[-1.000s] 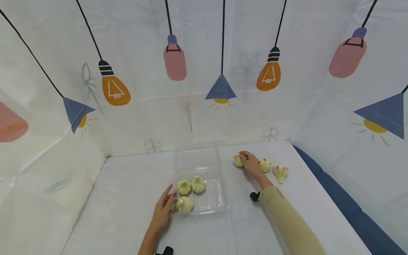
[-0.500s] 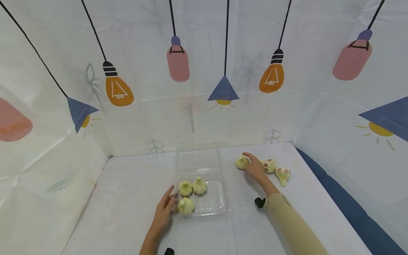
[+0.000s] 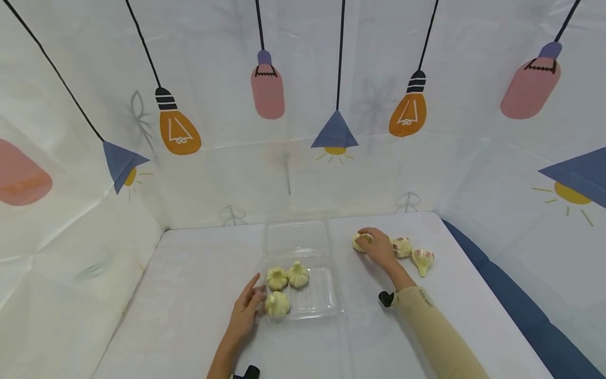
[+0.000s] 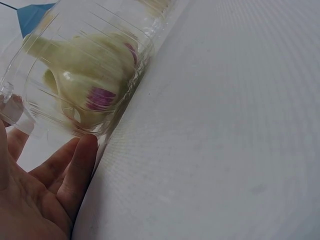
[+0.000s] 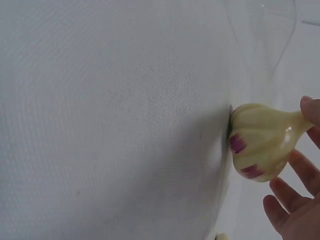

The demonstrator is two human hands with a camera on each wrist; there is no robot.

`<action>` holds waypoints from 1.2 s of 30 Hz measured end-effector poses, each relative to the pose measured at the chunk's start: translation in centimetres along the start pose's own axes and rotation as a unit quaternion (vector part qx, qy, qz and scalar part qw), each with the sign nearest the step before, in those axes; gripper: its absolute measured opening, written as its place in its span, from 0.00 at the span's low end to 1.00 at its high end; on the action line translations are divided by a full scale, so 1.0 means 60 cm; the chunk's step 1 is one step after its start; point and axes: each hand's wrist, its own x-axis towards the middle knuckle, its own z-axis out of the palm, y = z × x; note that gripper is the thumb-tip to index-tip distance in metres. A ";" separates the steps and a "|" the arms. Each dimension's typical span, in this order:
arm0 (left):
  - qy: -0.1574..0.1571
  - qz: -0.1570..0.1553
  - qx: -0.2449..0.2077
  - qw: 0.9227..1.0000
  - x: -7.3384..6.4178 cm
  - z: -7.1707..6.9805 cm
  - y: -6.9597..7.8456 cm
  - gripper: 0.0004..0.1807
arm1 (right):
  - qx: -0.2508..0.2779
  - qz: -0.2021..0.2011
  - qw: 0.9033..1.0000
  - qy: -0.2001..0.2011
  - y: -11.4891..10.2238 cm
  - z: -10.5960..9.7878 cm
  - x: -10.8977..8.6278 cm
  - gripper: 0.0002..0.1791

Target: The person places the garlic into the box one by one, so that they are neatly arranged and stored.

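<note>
My right hand [image 3: 380, 249] is at a garlic bulb [image 3: 357, 245] at the back right of the table. In the right wrist view, the thumb and a finger pinch its stem while the bulb [image 5: 260, 142] sits low against the table. A clear plastic clamshell box [image 3: 322, 292] lies opened in the middle, its lid toward the wall. Three bulbs sit in its left half: a near one [image 3: 277, 303], a back-left one [image 3: 276, 279] and a back-right one [image 3: 298, 275]. With loosely extended fingers, my left hand [image 3: 243, 310] touches the box's left side.
Two more garlic bulbs lie right of my right hand, one with purple marks [image 3: 402, 247] and one stem-forward [image 3: 423, 260]. The white table [image 3: 189, 295] meets a lamp-printed cloth wall [image 3: 213, 184]. Something dark blue [image 3: 502, 287] runs along the table's right side.
My right hand's fingers have closed in on the leftmost loose bulb and now cover more of it. The left hand stays by the box. The head view shifts slightly.
</note>
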 end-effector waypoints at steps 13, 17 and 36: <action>0.004 0.003 0.000 1.000 0.003 -0.001 -0.017 0.26 | -0.005 -0.006 1.000 0.023 0.001 0.003 0.005 0.15; -0.006 0.003 -0.001 1.000 0.001 -0.003 0.015 0.26 | 0.004 0.004 1.000 0.019 0.002 0.000 0.003 0.16; 0.011 -0.004 -0.005 1.000 0.009 0.000 -0.034 0.27 | 0.028 0.013 0.999 0.014 -0.003 0.000 -0.008 0.15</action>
